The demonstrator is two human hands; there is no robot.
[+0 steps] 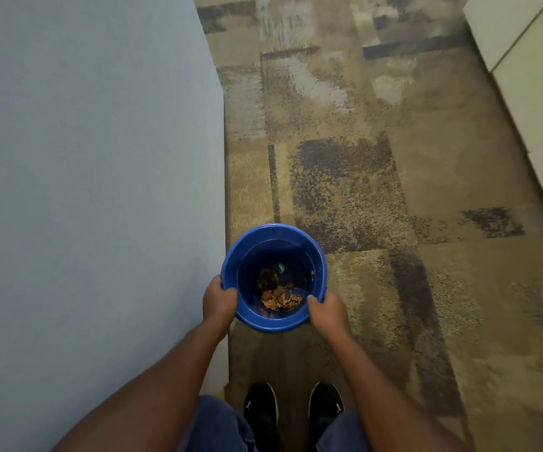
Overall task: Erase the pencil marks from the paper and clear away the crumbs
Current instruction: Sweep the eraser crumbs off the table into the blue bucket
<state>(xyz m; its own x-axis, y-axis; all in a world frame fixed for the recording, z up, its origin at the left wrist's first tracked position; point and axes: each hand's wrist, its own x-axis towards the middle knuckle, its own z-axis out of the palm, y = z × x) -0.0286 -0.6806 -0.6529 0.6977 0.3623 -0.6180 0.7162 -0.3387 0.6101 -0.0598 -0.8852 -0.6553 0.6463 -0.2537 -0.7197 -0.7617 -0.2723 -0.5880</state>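
Observation:
A round blue bin [250,236] is held upright over the carpet, just right of a wall's corner. My left hand [218,300] grips its rim on the left side, thumb over the edge. My right hand [327,308] grips the rim on the right side in the same way. At the bottom of the bin lies a small heap of orange and brown scraps [279,296]. No paper, pencil or eraser is in view.
A pale blue wall [94,190] fills the left half and ends in a vertical edge beside the bin. Patterned beige and grey carpet [377,158] covers the floor ahead. White cabinet fronts [537,76] run along the right. My black shoes [293,415] stand below the bin.

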